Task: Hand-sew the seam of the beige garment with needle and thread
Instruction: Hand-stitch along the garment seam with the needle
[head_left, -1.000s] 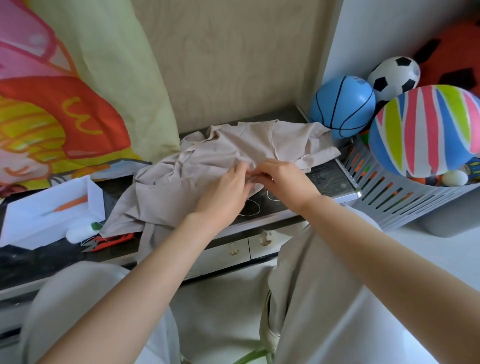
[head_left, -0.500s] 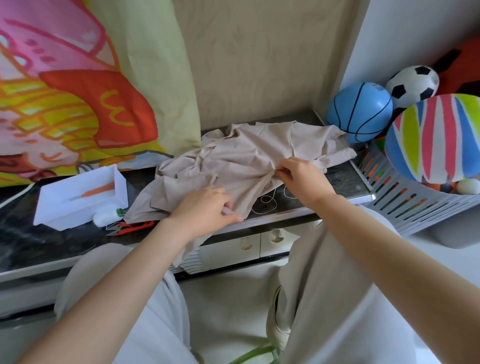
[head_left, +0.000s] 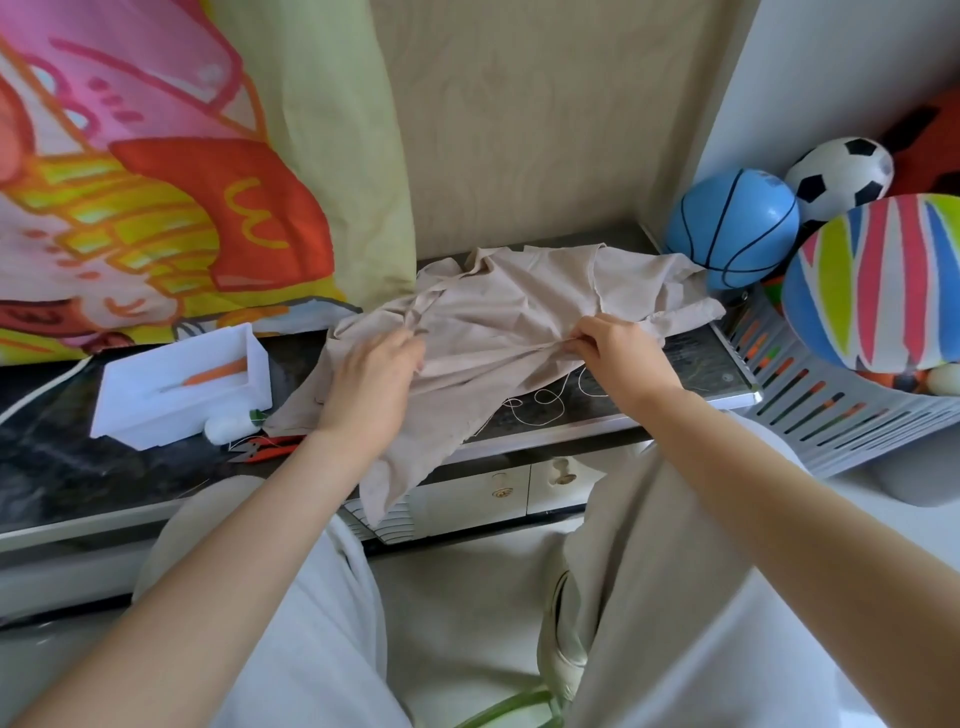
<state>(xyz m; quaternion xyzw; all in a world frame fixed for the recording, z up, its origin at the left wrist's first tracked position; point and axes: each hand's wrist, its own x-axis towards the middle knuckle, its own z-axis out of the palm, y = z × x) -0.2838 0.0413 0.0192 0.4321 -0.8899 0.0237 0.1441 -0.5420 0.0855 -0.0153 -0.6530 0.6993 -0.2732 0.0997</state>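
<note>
The beige garment (head_left: 509, 332) lay crumpled on the dark worktop (head_left: 62, 457), one corner hanging over the front edge. The right hand (head_left: 618, 358) pinched a fold along its seam, and the left hand (head_left: 371, 379) gripped the cloth further left. Pale thread (head_left: 545, 408) looped on the worktop beside the right hand. A white box (head_left: 182, 384) and orange scissors (head_left: 270, 447) lay to the left.

Bright, soft, even daylight; faint shadows beneath the beige garment (head_left: 519, 322); straight lines bow far from it.
</note>
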